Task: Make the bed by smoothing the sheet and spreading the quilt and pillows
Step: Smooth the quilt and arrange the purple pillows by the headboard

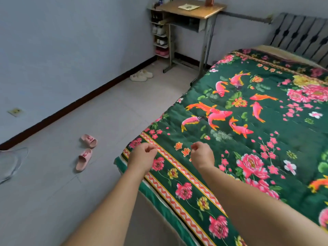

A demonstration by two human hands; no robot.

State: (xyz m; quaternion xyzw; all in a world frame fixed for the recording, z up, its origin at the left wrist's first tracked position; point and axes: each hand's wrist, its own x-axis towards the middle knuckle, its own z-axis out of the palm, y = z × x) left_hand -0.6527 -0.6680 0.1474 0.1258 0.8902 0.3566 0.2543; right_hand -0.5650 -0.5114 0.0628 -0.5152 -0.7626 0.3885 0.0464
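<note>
A green quilt (pixel 257 139) with pink flowers and orange fish lies spread flat over the bed, its striped border running along the near-left edge. My left hand (pixel 143 155) hovers over the quilt's near corner with its fingers curled, and I see no fabric in it. My right hand (pixel 202 153) is a little to the right, over the border flowers, also curled and holding nothing. A strip of beige sheet (pixel 284 54) shows at the far end of the bed. No pillow is in view.
A dark slatted headboard (pixel 301 32) stands at the far end. A wooden desk (pixel 193 9) and a shoe rack (pixel 160 32) fill the far corner. Pink slippers (pixel 86 151) and white slippers (pixel 141 75) lie on the tiled floor left of the bed.
</note>
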